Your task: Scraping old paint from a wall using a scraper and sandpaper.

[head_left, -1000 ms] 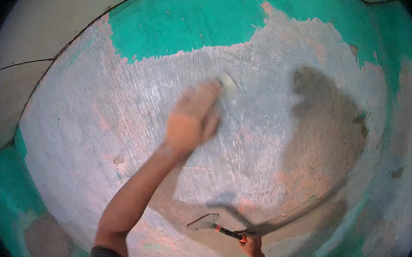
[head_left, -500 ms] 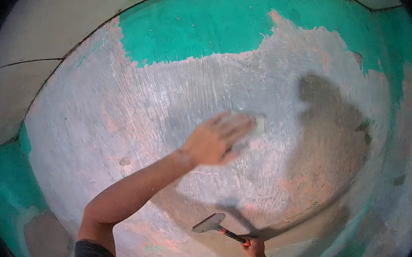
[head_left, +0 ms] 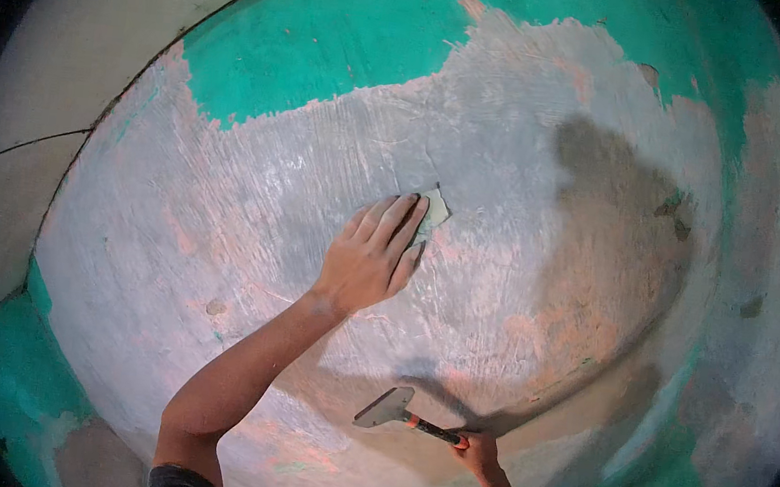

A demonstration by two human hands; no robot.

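Note:
My left hand [head_left: 369, 251] reaches up to the middle of the wall, its fingers lying flat and close together over a small pale sheet [head_left: 434, 209] that looks like folded sandpaper. One corner of the sheet sticks out past the fingertips; the rest is covered by the hand. Lower down, my right hand [head_left: 479, 453] is closed around the end of a scraper [head_left: 433, 429] with a black and orange handle. Its wide metal blade [head_left: 384, 407] points to the left, seemingly apart from the wall.
The wall [head_left: 503, 142] is mostly bare and greyish white with pinkish patches and streaks. Green paint [head_left: 325, 45] remains along the top, with a ragged edge. A pale panelled surface [head_left: 72, 34] borders the wall at upper left. My shadow [head_left: 607, 236] falls at right.
My left hand has slid left with the pale sheet and now shows sharply instead of blurred. The scraper sits slightly higher and further left in view; the whole view has shifted a little.

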